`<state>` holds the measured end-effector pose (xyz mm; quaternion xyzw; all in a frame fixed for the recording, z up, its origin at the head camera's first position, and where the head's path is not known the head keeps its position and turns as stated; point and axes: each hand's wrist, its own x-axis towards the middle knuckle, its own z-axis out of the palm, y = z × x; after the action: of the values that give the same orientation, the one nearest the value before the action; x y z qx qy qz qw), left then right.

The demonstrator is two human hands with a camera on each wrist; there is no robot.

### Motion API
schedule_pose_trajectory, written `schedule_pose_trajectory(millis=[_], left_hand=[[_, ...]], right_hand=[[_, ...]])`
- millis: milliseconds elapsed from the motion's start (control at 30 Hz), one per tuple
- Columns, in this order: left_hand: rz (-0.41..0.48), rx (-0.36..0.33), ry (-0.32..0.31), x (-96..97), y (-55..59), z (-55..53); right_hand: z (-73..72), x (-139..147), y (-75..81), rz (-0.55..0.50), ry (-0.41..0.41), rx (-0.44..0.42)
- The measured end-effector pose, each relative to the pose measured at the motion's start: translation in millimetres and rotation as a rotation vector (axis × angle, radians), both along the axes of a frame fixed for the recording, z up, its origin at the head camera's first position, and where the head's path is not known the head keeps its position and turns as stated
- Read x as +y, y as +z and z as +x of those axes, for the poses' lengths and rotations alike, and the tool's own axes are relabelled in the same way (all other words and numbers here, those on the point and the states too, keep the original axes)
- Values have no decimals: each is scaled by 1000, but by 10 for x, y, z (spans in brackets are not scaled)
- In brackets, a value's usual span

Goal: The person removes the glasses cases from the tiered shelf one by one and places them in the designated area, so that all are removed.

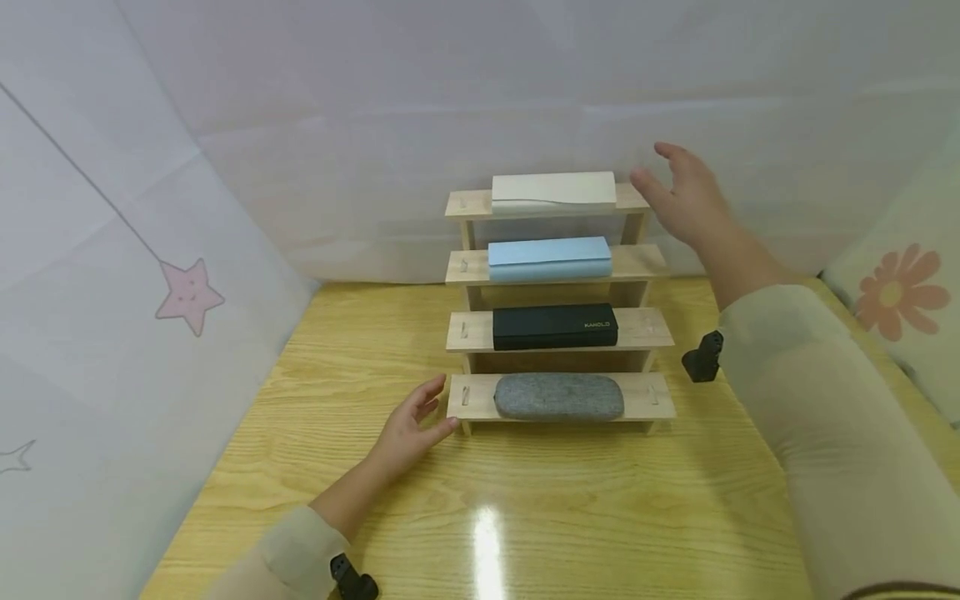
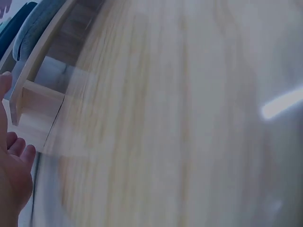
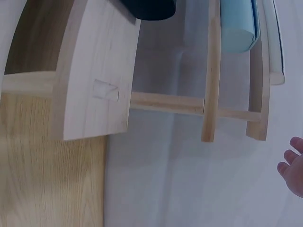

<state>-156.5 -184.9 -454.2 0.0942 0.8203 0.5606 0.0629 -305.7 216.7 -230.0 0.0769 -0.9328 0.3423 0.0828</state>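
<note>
Shelf (image 1: 636, 400): right hand (image 1: 688, 202) at two o'clock, left hand (image 1: 407, 429) at eight, both spread, holding nothing. Right hand bump might knock white case (image 1: 553, 190) off.

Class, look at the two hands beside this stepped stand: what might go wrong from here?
The right hand, beside the top shelf, might bump the white case off it.
The left hand, close to the left end of the bottom shelf, might jog the wooden stand.
The rounded grey case, at that shelf's front edge, could roll off if jolted.
</note>
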Motion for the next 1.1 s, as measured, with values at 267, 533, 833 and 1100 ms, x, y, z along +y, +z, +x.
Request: schedule_pose_trajectory(millis=[267,533,833,1100], left_hand=[[79,104,54,53,-129,73],[120,177,82,127,-209,147],[129,217,173,181,-197,202],[170,185,218,205,-224,262]], right_hand=[[-44,-126,-13,-19,18,2],[-78,-232,-5,-13,36,7],[-133,-387,24,-22,27,-33],[-193,-499,8,-12,65,-48]])
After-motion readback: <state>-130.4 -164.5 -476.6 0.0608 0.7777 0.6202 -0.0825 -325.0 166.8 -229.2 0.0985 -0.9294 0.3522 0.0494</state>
